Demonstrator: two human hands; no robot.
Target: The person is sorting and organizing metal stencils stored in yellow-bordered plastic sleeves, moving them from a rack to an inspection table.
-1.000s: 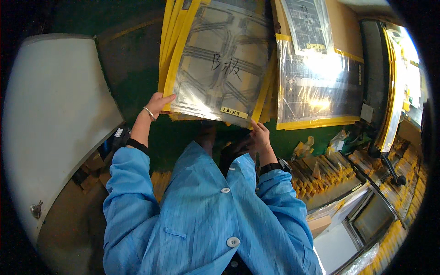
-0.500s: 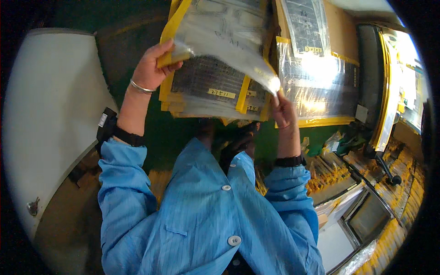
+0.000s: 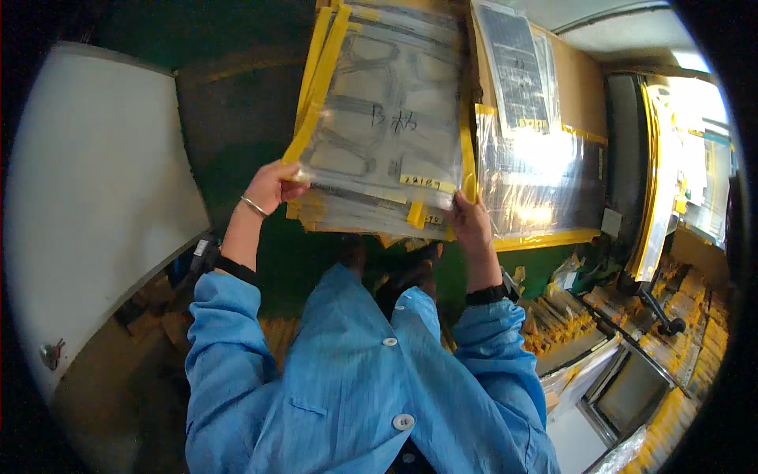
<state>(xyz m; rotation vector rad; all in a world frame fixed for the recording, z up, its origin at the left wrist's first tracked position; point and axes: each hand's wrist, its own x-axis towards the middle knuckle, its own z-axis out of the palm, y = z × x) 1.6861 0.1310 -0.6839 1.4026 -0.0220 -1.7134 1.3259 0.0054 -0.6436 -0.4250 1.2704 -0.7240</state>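
Left hand (image 3: 272,186) pinched on the lower left corner of a clear yellow-taped film sheet (image 3: 387,118), right hand (image 3: 472,217) clamped on its lower right corner, sheet held between both grips, similar stack (image 3: 355,217) just beneath, white panel (image 3: 95,197) left of the left hand

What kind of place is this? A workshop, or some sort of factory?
Probably a factory work area. The person wears a blue work coat, both hands hold a clear film sheet edged with yellow tape over a stack of similar sheets, and bins of yellow parts stand nearby.
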